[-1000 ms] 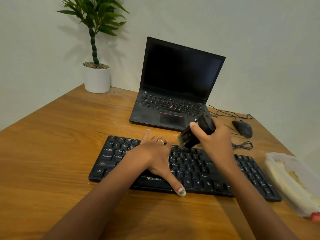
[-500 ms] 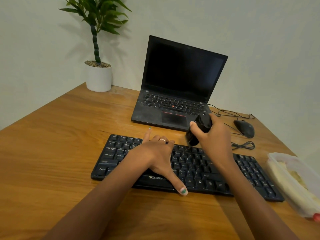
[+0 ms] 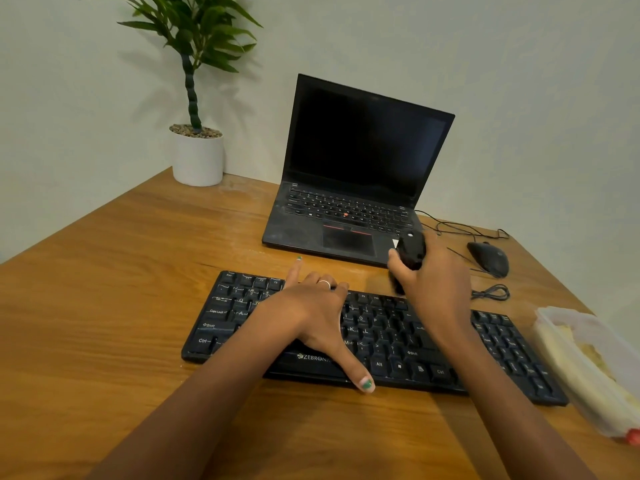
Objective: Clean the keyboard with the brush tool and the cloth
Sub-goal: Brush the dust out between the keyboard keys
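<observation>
Both hands work over the flat black plastic keyboard [image 3: 374,337] on the wooden table [image 3: 104,306]: left hand [image 3: 311,317] lies flat, fingers extended; right hand [image 3: 433,282] grips the small black brush tool [image 3: 410,252] above its far edge.

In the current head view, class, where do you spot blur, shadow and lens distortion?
Head view: the brush tool in the right hand is motion-smeared; the plant throws a soft shadow on the wall; the table edges splay from wide-angle distortion.
</observation>
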The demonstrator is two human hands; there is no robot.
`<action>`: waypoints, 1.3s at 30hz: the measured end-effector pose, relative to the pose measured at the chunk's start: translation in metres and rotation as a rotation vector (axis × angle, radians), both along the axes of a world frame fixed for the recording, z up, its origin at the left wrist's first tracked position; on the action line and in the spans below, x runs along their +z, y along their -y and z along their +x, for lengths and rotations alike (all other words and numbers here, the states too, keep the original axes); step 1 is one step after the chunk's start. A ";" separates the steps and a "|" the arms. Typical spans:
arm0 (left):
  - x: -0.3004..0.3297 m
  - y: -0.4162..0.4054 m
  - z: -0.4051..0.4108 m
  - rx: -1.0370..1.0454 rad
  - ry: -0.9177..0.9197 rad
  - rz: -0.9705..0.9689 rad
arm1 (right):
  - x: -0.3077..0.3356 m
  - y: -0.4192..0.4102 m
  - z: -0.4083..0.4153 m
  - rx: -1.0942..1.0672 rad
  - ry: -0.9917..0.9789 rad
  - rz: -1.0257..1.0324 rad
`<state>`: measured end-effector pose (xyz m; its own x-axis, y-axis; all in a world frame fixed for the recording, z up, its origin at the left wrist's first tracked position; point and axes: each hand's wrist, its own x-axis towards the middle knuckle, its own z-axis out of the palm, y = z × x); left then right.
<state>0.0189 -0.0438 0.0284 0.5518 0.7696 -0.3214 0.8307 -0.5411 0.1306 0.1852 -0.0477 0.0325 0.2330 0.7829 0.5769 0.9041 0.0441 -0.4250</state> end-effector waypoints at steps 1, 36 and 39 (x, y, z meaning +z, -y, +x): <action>0.000 0.000 0.000 -0.001 0.001 -0.002 | 0.001 0.000 0.000 -0.020 0.045 0.049; 0.000 0.000 0.000 -0.009 0.015 0.017 | 0.003 0.019 -0.005 0.184 -0.311 -0.139; -0.002 -0.002 -0.001 -0.006 0.019 0.003 | 0.006 0.020 0.000 0.100 -0.076 -0.049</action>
<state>0.0183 -0.0421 0.0268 0.5620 0.7672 -0.3090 0.8251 -0.5462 0.1446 0.1853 -0.0675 0.0381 0.1937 0.8311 0.5212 0.8616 0.1101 -0.4956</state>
